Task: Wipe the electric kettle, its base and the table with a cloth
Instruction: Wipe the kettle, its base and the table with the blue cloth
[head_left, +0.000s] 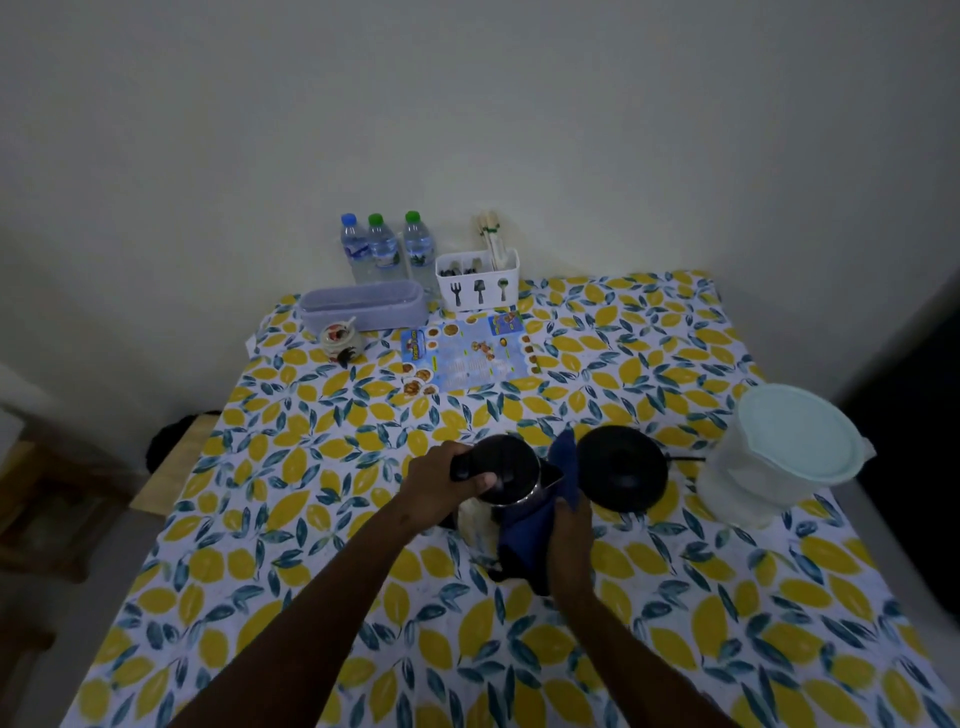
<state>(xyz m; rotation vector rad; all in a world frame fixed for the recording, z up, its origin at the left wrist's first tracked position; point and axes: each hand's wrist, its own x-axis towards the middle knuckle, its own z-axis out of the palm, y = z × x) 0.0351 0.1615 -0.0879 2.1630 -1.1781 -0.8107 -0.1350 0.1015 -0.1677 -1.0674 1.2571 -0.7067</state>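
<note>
Gripping the black handle of the electric kettle (506, 480), the left hand (441, 488) has its fingers curled tight around it, holding the kettle near the middle of the table (270, 499), which wears a lemon-print cover. Over on the kettle's right side, the right hand (569, 540) presses a blue cloth (540, 512) flat against the steel wall, fingers closed on the fabric, one corner of the cloth sticking up past the spout. Just beside it to the right, the round black base (622, 467) lies bare on the table, cord running toward a lidded plastic container (779, 457) near the right edge. Along the far edge stand three water bottles (384, 249), a cutlery holder (478, 280) and a lilac box (363, 306).
</note>
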